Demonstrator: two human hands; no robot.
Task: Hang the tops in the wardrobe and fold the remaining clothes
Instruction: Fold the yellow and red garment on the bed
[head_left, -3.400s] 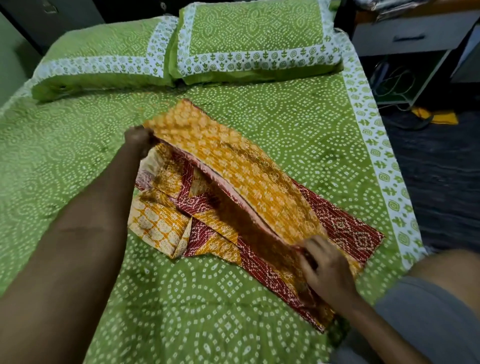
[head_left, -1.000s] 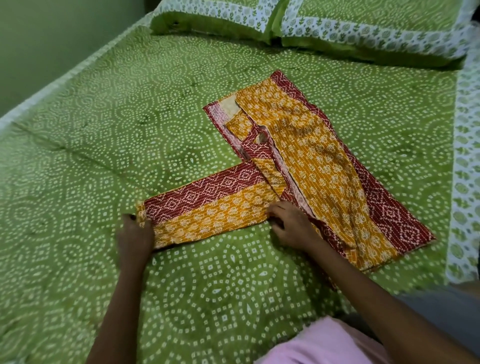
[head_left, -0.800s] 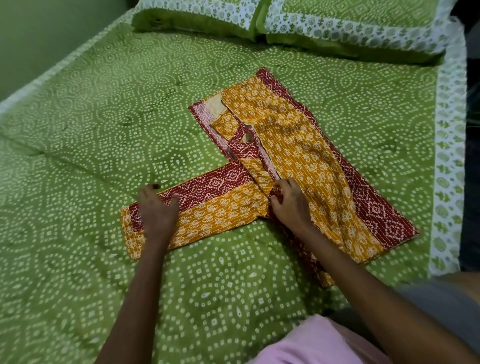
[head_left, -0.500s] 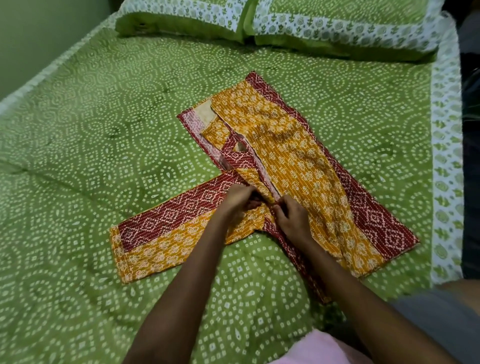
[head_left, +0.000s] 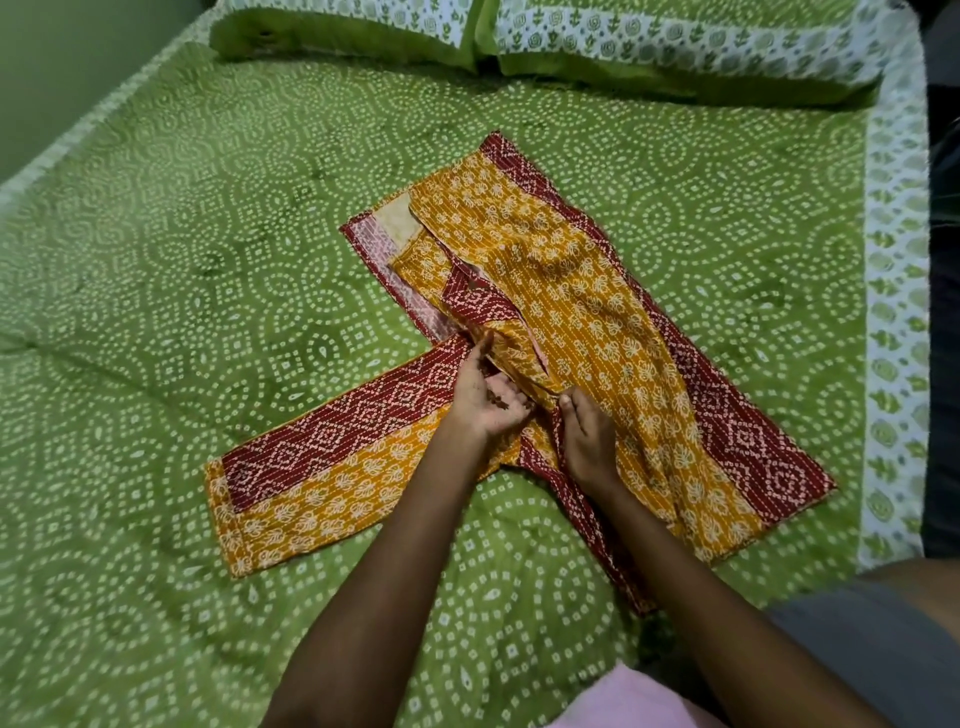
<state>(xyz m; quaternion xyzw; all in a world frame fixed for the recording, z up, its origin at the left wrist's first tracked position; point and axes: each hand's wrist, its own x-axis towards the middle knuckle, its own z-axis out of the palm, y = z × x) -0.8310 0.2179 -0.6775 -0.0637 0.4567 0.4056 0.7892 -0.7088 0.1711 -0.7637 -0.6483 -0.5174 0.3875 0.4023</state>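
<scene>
Bed (head_left: 156, 270): fills almost the whole view. Covered by a green bedspread printed with rings of small white dots; a white band with green leaf motifs runs down its right edge. The cloth looks soft and faintly creased on the left.

Pillows (head_left: 675, 47): two, side by side along the far edge of the bed, in green cases with the same white leaf-print border. Plump, rectangular, touching at the middle.

Garment (head_left: 587, 312): lies flat near the middle of the bed, on the bedspread. Mustard-yellow cotton-like fabric with pale floral print and fine lines of running stitch, trimmed in dark red panels bearing white diamond patterns. The body is folded lengthwise into a long strip running from far centre to near right. A pale lining patch shows at its far left corner.

Sleeve (head_left: 311, 467): one, spread out to the left at an angle to the body, flat, half red and half yellow along its length, ending in a straight hemmed cuff.

Left hand (head_left: 485, 397): at the junction of sleeve and body, palm turned partly up, fingers curled around a fold of fabric at the sleeve's root.

Right hand (head_left: 587, 434): just beside the left, back up, fingertips pinching the fabric edge at the same junction.

Pink cloth (head_left: 623, 701): a soft pale-pink patch at the bottom edge; what it is cannot be told.
</scene>
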